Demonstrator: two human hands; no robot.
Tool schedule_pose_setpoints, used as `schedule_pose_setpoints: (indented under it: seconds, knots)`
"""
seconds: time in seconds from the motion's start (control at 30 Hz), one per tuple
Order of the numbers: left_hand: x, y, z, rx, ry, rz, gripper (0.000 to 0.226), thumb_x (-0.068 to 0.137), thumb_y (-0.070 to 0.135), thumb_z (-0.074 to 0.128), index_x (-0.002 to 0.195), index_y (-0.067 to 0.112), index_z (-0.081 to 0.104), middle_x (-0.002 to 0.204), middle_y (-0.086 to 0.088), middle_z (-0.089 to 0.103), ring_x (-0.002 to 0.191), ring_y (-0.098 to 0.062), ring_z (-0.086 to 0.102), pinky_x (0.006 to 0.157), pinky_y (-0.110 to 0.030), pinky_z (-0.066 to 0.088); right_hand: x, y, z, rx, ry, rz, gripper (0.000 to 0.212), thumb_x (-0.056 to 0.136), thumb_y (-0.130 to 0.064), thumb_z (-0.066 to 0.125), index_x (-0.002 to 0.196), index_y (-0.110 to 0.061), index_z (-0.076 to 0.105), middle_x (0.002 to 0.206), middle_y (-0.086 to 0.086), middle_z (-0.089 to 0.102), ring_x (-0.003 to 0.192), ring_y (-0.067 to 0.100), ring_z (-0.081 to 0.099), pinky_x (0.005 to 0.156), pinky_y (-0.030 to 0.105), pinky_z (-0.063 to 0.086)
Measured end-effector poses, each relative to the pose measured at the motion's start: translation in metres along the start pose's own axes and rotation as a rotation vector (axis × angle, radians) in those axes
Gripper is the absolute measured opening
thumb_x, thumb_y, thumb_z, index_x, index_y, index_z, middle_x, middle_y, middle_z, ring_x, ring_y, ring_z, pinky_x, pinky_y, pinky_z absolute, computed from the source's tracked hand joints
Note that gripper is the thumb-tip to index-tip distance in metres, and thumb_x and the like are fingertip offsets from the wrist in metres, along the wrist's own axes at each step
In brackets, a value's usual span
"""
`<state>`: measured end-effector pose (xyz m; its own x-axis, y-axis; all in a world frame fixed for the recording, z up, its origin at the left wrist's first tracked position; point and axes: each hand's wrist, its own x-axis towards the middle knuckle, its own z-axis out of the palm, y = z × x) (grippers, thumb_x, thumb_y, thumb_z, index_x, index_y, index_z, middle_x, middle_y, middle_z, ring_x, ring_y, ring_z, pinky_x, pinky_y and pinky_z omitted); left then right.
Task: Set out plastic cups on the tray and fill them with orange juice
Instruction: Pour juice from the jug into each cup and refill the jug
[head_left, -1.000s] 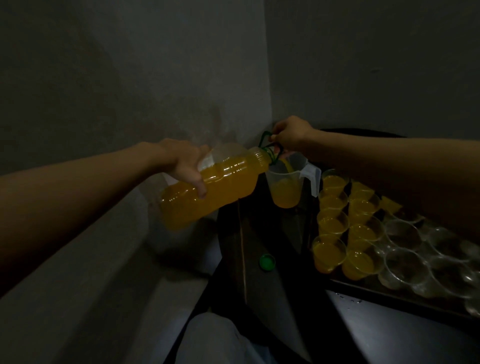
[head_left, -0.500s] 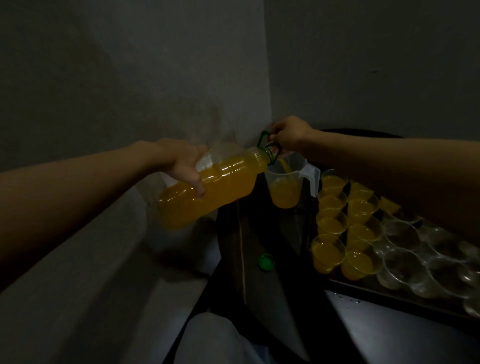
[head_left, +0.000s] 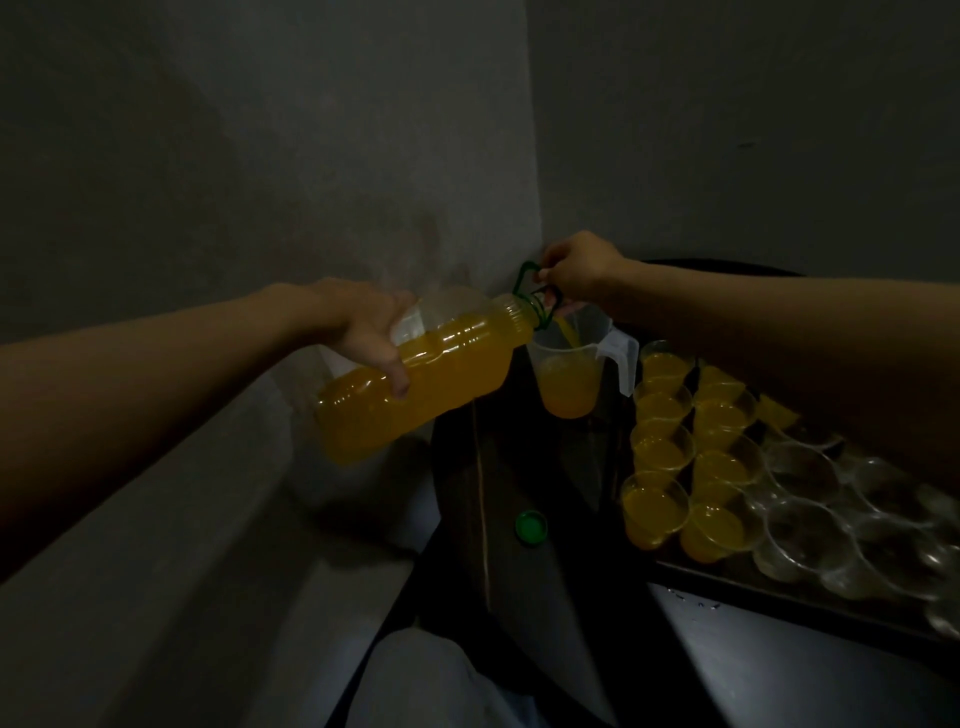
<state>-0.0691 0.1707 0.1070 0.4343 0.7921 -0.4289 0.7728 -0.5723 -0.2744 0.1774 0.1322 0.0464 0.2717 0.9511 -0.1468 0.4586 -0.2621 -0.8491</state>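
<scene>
Now L hand (head_left: 363, 332) grips tilted orange-filled bottle (head_left: 457, 374); R hand (head_left: 576, 265) pinches green loop (head_left: 518, 278).

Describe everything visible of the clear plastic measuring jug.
The clear plastic measuring jug stands upright on the dark table, left of the filled plastic cups. Tapered and translucent, its handle faces the cups. Orange juice fills roughly its lower half; a stream enters from the tilted plastic juice bottle. The right hand hovers above its rim; contact unclear.
</scene>
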Motion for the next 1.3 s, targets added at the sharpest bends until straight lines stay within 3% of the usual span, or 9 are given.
schedule_pose_setpoints:
  seconds: [0.13, 0.53, 0.63, 0.8, 0.97, 1.3]
  knots:
    - [-0.001, 0.001, -0.003, -0.010, -0.002, 0.005, 0.119, 0.063, 0.057, 0.088, 0.157, 0.023, 0.023, 0.141, -0.009, 0.056, 0.123, -0.032, 0.056, 0.085, -0.030, 0.042, 0.000, 0.000, 0.001, -0.010, 0.022, 0.008, 0.013, 0.103, -0.013, 0.052, 0.103, -0.006, 0.063, 0.075, 0.010, 0.064, 0.065, 0.016, 0.063, 0.058, 0.025, 0.057]
    - [-0.006, 0.007, -0.009, -0.011, 0.025, -0.008, 0.116, 0.064, 0.055, 0.088, 0.156, 0.021, 0.026, 0.145, -0.010, 0.053, 0.128, -0.031, 0.053, 0.085, -0.028, 0.040, -0.002, -0.003, -0.005, 0.000, 0.020, 0.011, 0.010, 0.103, -0.009, 0.052, 0.102, -0.006, 0.062, 0.076, 0.011, 0.064, 0.066, 0.018, 0.064, 0.070, 0.032, 0.060]
    - [-0.007, 0.009, -0.010, -0.028, 0.038, 0.008, 0.113, 0.066, 0.052, 0.088, 0.155, 0.021, 0.028, 0.143, -0.010, 0.054, 0.126, -0.031, 0.054, 0.081, -0.026, 0.036, -0.001, -0.002, -0.006, -0.008, 0.039, 0.008, 0.013, 0.103, -0.008, 0.052, 0.095, -0.005, 0.063, 0.072, 0.011, 0.063, 0.063, 0.018, 0.063, 0.064, 0.031, 0.059]
    - [-0.006, 0.010, -0.009, -0.038, 0.040, 0.010, 0.116, 0.063, 0.055, 0.088, 0.155, 0.020, 0.028, 0.143, -0.011, 0.054, 0.126, -0.032, 0.055, 0.084, -0.027, 0.040, -0.002, -0.001, -0.009, -0.009, 0.047, 0.002, 0.016, 0.103, -0.009, 0.051, 0.093, -0.005, 0.063, 0.072, 0.011, 0.062, 0.063, 0.017, 0.061, 0.063, 0.029, 0.058]
    - [-0.007, 0.011, -0.012, -0.021, 0.029, 0.013, 0.117, 0.061, 0.056, 0.089, 0.155, 0.019, 0.028, 0.146, -0.011, 0.051, 0.130, -0.033, 0.052, 0.097, -0.033, 0.045, -0.001, 0.002, -0.008, -0.008, 0.045, 0.007, 0.015, 0.103, -0.011, 0.052, 0.096, -0.004, 0.063, 0.074, 0.011, 0.063, 0.064, 0.017, 0.062, 0.060, 0.027, 0.056]
    - [-0.010, 0.010, -0.014, -0.014, 0.027, 0.008, 0.111, 0.064, 0.055, 0.088, 0.152, 0.017, 0.032, 0.140, -0.011, 0.055, 0.123, -0.032, 0.055, 0.083, -0.028, 0.040, -0.001, 0.004, -0.002, 0.036, 0.043, 0.020, 0.013, 0.103, -0.011, 0.053, 0.100, -0.004, 0.064, 0.075, 0.012, 0.064, 0.067, 0.018, 0.064, 0.063, 0.029, 0.058]
